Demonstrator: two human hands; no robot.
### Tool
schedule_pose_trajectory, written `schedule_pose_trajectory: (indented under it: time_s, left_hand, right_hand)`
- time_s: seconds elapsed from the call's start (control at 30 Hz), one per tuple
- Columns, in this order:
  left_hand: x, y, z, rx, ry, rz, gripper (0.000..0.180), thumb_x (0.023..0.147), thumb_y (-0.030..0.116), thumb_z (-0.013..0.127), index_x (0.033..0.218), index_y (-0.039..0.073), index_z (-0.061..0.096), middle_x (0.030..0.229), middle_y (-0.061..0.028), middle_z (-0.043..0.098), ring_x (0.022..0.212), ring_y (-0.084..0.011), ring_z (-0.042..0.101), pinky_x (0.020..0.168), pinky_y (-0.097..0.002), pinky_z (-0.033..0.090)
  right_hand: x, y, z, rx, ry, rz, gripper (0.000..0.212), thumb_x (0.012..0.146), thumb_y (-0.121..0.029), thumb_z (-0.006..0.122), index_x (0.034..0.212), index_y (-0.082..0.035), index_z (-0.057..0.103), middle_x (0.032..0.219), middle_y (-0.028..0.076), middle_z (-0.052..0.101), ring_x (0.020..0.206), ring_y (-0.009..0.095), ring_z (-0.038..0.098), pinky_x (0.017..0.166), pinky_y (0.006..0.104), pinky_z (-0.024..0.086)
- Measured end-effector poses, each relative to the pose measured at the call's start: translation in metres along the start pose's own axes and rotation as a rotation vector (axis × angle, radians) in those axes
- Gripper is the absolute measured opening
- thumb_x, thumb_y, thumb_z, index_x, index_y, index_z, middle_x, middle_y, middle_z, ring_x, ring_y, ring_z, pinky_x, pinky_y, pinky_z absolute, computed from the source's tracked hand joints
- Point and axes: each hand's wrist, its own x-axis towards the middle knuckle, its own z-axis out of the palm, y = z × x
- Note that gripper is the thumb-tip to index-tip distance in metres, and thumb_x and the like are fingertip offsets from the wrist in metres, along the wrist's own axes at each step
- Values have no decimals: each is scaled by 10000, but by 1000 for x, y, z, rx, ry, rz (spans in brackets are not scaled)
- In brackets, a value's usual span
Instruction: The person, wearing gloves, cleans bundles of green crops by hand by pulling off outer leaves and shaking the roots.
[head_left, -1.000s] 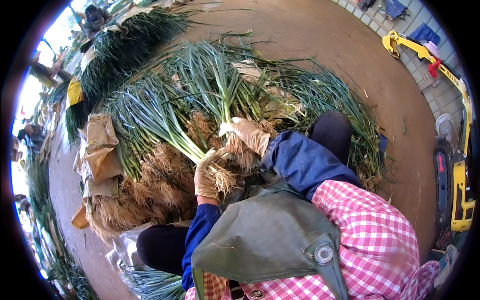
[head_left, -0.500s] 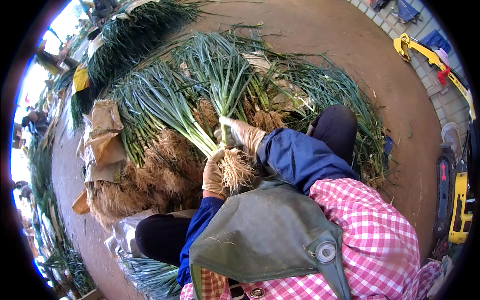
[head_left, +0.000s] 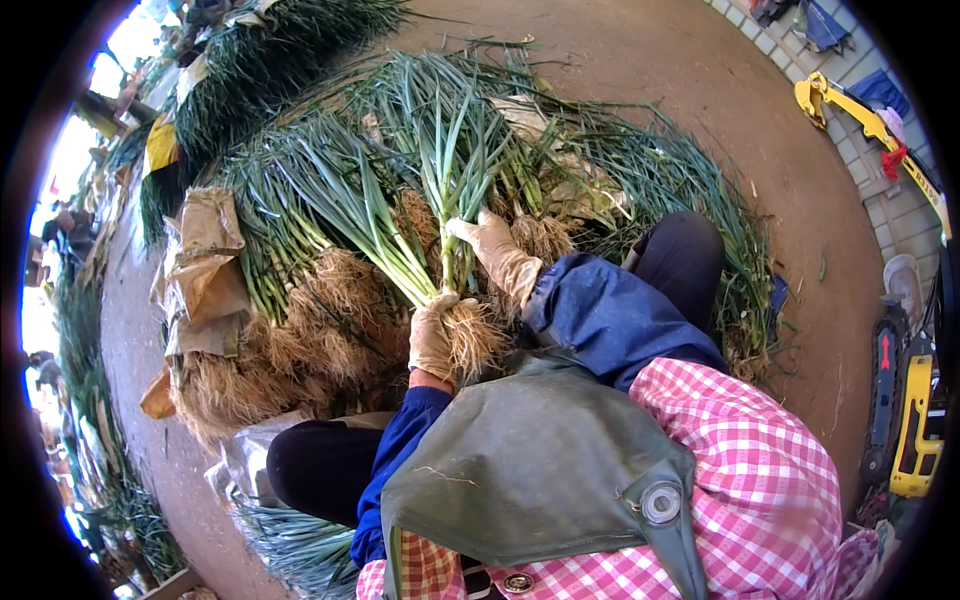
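My left hand (head_left: 432,338), in a tan glove, is closed around the lower stems of a small bunch of green onions (head_left: 410,272). Their pale, stringy roots (head_left: 474,338) stick out beside that hand toward my lap. Higher up, my gloved right hand (head_left: 498,250) has its fingers pressed on the stalk of the rightmost onion in the bunch. The long green leaves fan away from me, over a big heap of green onions (head_left: 290,180) with brown, soil-stained roots (head_left: 345,305).
Brown sacking (head_left: 208,240) stands left of the heap. More green onions (head_left: 690,180) spread to the right, beside my knee. Others (head_left: 300,550) lie at the lower left near plastic sheeting. A yellow toy excavator (head_left: 915,420) stands at far right. A dark green apron (head_left: 540,460) covers my lap.
My right hand has moved up the stalk, away from the roots, and now sits among the upper stems. My left hand keeps its hold near the roots.
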Motion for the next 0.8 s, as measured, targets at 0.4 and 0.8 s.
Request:
schedule_pose_trajectory:
  time_s: [0.4, 0.8]
  left_hand:
    - [20, -3, -8, 190, 22, 238, 151, 791, 34, 626, 929, -26, 622, 756, -96, 643, 577, -206, 629, 528, -316, 535]
    - [12, -6, 7, -305, -84, -31, 166, 898, 140, 613, 989, 2, 615, 746, -75, 632, 623, -197, 624, 564, -326, 542]
  right_hand:
    - [-65, -37, 26, 274, -294, 85, 209, 932, -278, 579, 928, -69, 575, 705, 35, 620, 520, 79, 519, 452, 199, 412]
    - [-71, -70, 10, 648, -71, 207, 247, 960, -300, 526, 839, -84, 511, 664, -10, 504, 439, 81, 448, 418, 219, 410]
